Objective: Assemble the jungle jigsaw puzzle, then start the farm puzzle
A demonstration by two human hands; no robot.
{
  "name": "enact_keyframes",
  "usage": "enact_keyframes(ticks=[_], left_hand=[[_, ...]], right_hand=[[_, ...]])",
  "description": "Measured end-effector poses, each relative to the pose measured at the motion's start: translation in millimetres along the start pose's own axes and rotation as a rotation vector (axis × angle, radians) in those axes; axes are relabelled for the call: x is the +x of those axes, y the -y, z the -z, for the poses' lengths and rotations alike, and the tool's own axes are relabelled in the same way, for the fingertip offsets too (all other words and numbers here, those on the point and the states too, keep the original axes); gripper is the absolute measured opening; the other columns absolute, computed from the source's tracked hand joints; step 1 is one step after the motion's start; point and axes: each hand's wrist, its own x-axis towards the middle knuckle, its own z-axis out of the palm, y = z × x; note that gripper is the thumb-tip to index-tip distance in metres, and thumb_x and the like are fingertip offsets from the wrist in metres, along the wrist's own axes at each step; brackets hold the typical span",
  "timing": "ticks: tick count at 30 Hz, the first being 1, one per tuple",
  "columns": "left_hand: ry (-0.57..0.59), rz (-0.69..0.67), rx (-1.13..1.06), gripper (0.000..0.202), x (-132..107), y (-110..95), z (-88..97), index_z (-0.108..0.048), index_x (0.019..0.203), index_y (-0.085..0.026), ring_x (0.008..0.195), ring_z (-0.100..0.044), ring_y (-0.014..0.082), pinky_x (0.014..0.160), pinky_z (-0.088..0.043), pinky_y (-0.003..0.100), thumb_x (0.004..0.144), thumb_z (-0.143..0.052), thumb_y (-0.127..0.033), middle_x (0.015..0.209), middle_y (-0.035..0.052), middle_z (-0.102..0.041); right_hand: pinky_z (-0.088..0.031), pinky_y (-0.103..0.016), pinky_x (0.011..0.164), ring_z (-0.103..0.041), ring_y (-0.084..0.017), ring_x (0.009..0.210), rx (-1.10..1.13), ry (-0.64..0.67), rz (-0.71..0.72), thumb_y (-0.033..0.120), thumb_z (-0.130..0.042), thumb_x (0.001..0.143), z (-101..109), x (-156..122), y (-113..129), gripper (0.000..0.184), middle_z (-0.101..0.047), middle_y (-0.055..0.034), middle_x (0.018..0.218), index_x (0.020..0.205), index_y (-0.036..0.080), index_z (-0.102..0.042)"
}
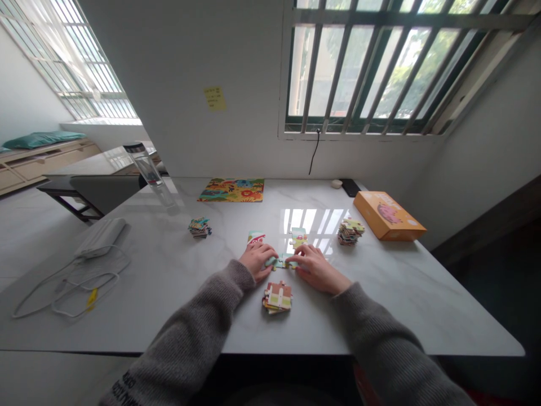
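Note:
Between my hands lie light-green jigsaw puzzle pieces (279,260), flat on the white table. The fingers of my left hand (257,261) close on the left piece, partly covering it. From the other side, my right hand (315,268) has its fingers pressed on the right piece. Just beyond my left hand is a puzzle piece with a red barn picture (256,237). Another pale piece with a small red vehicle (298,235) lies past my right fingertips. Nearer me, a short stack of puzzle pieces (278,297) sits between my forearms.
Stacks of pieces stand at left (199,228) and right (350,231). An orange box (389,216) and a black phone (349,188) are at the right. A colourful animal picture (232,190) lies at the back, near a glass bottle (149,169). White cables (84,290) lie left.

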Motion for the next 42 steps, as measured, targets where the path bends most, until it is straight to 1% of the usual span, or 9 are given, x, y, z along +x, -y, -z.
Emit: enact_keyframes(ticks=[3,10,20,22,26,28,33,36,42], left_hand=[[0.011,-0.009,0.014,0.034,-1,-2,0.4,-0.068,0.112,-0.028,0.104,-0.055,0.0258,0.100,-0.039,0.046,0.079,-0.065,-0.021,0.111,0.0042,-0.066],[0.093,-0.016,0.062,0.036,1,-8,6.9,-0.071,0.115,-0.032,0.103,-0.053,0.0267,0.098,-0.041,0.049,0.081,-0.065,-0.020,0.115,0.0054,-0.064],[0.032,-0.022,0.024,0.033,0,3,-7.4,-0.071,0.115,-0.031,0.101,-0.054,0.0256,0.097,-0.043,0.048,0.083,-0.066,-0.024,0.113,0.0053,-0.065],[0.033,-0.027,0.026,0.032,1,3,-7.4,-0.072,0.114,-0.032,0.101,-0.054,0.0250,0.098,-0.043,0.047,0.083,-0.066,-0.025,0.112,0.0048,-0.065],[0.048,-0.034,0.057,0.031,1,1,-4.3,-0.073,0.112,-0.033,0.102,-0.054,0.0258,0.098,-0.042,0.048,0.083,-0.067,-0.025,0.111,0.0049,-0.065],[0.057,-0.034,0.074,0.032,2,-1,-2.9,-0.072,0.113,-0.033,0.103,-0.054,0.0265,0.097,-0.043,0.048,0.082,-0.067,-0.024,0.112,0.0049,-0.065],[0.044,-0.052,0.036,0.031,2,0,-2.3,-0.071,0.112,-0.029,0.103,-0.057,0.0255,0.098,-0.044,0.047,0.082,-0.065,-0.023,0.112,0.0058,-0.067],[0.025,-0.049,-0.020,0.031,3,3,-1.5,-0.068,0.111,-0.024,0.104,-0.060,0.0254,0.099,-0.045,0.046,0.081,-0.066,-0.024,0.112,0.0068,-0.069],[0.008,-0.102,-0.104,0.025,4,5,0.3,-0.068,0.106,-0.023,0.103,-0.062,0.0234,0.097,-0.049,0.042,0.082,-0.064,-0.022,0.111,0.0058,-0.071]], right_hand=[[-0.042,-0.043,0.097,-0.052,-0.025,0.107,0.006,0.012,0.002,0.010,-0.059,0.087,2,0,1,0.045,-0.058,-0.0071,0.111,0.124,0.035,-0.067],[-0.042,-0.042,0.098,-0.051,-0.024,0.108,-0.011,-0.010,-0.004,0.005,-0.057,0.085,-1,1,0,0.051,-0.058,-0.0069,0.112,0.126,0.035,-0.065],[-0.044,-0.043,0.098,-0.053,-0.024,0.111,-0.030,-0.016,-0.010,0.001,-0.053,0.085,-2,0,-1,0.053,-0.059,-0.0074,0.117,0.125,0.034,-0.066],[-0.044,-0.043,0.098,-0.053,-0.024,0.111,-0.029,-0.014,-0.012,0.002,-0.054,0.086,-2,1,-1,0.051,-0.059,-0.0076,0.117,0.124,0.034,-0.066],[-0.044,-0.045,0.098,-0.053,-0.025,0.109,-0.005,-0.011,-0.016,0.012,-0.059,0.090,-1,1,0,0.035,-0.060,-0.0076,0.114,0.117,0.031,-0.069],[-0.045,-0.044,0.098,-0.053,-0.024,0.109,0.016,-0.014,-0.001,0.011,-0.059,0.090,-2,2,0,0.034,-0.060,-0.0075,0.113,0.116,0.031,-0.070],[-0.048,-0.043,0.097,-0.053,-0.024,0.110,0.041,-0.057,0.046,0.004,-0.057,0.089,-10,4,1,0.039,-0.061,-0.0076,0.114,0.114,0.031,-0.071],[-0.049,-0.043,0.096,-0.054,-0.024,0.109,0.017,-0.063,0.037,0.007,-0.058,0.090,-14,5,3,0.036,-0.062,-0.0078,0.114,0.114,0.031,-0.071],[-0.050,-0.044,0.095,-0.052,-0.024,0.104,-0.012,-0.067,0.002,0.011,-0.057,0.093,-15,6,8,0.033,-0.062,-0.0086,0.112,0.114,0.031,-0.072]])
